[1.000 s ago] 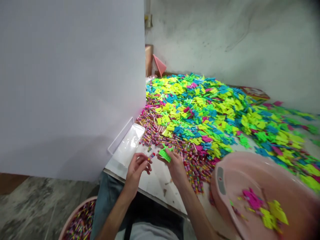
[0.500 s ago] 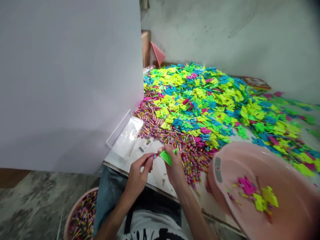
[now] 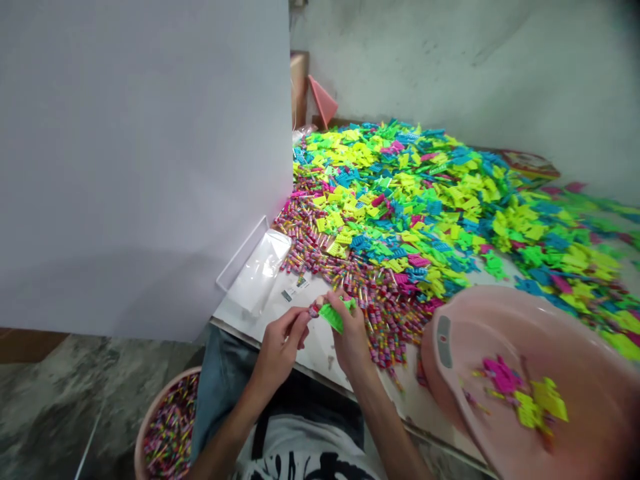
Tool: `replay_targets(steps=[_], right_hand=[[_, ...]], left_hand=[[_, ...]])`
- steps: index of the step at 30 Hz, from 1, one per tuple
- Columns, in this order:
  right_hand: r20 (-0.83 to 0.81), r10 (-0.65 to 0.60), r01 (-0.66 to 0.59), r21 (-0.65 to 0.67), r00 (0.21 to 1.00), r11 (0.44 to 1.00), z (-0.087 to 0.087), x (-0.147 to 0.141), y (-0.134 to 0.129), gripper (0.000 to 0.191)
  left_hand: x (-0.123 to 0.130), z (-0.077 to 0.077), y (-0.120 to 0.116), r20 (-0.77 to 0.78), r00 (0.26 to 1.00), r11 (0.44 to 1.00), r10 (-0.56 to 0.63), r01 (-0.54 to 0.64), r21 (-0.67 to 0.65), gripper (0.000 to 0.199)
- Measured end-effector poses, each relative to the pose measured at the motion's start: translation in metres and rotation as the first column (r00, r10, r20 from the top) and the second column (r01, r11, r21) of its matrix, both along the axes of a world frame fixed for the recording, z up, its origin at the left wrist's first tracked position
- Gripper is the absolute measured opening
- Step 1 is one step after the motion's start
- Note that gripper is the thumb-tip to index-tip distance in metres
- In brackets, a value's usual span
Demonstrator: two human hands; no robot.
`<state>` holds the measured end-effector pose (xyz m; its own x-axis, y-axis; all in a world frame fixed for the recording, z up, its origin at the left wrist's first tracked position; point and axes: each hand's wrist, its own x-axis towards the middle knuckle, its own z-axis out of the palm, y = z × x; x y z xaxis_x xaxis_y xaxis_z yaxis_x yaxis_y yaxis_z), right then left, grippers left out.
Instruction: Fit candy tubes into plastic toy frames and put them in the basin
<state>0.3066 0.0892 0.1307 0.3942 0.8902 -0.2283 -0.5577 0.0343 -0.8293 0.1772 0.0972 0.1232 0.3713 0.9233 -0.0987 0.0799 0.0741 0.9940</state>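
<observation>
My left hand (image 3: 281, 341) pinches a small pink-and-red stick-like piece (image 3: 314, 310) between thumb and fingertips; its exact kind is too small to make out. Close against it, a flat bright green plastic piece (image 3: 331, 317) is gripped by my right hand (image 3: 351, 337). The two pieces meet or nearly meet at the fingertips, which partly hide them. Beyond my hands spreads a heap of small pink sticks (image 3: 387, 327) with yellow ends. Behind that lies a large pile of flat plastic pieces (image 3: 400, 193) in yellow, green, blue and pink.
A pink basin (image 3: 431, 373) at the right holds a few coloured pieces. Clear plastic packaging (image 3: 257, 270) lies at the table's (image 3: 320, 360) left end beside a tall white panel (image 3: 150, 167). A tub (image 3: 143, 433) full of small sticks stands low on the left.
The view has shifted slightly, so the surroundings sit a little further right. Both hands keep their pieces together in nearly the same pose; the small piece seems slightly turned.
</observation>
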Motion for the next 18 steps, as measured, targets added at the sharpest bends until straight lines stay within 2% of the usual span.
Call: replay_targets(steps=[3, 6, 13, 18], right_hand=[[-0.037, 0.002, -0.002, 0.014, 0.999, 1.0, 0.001, -0.001, -0.001, 0.018], [-0.071, -0.038, 0.036, -0.026, 0.997, 0.999, 0.002, -0.004, -0.003, 0.019], [-0.052, -0.111, 0.107, -0.069, 0.992, 0.992, -0.001, -0.007, -0.004, 0.022], [0.065, -0.036, 0.041, -0.076, 0.997, 0.996, -0.01, -0.004, -0.003, 0.023]], left_hand=[[-0.001, -0.001, 0.0, -0.039, 0.999, 1.0, -0.029, 0.029, 0.007, 0.041], [-0.001, -0.002, -0.001, -0.047, 0.998, 0.999, -0.028, 0.029, 0.024, 0.041], [-0.004, -0.006, 0.0, -0.102, 0.994, 0.998, -0.049, 0.053, 0.032, 0.041], [-0.008, -0.005, 0.002, -0.118, 0.989, 0.995, -0.087, 0.092, 0.04, 0.038]])
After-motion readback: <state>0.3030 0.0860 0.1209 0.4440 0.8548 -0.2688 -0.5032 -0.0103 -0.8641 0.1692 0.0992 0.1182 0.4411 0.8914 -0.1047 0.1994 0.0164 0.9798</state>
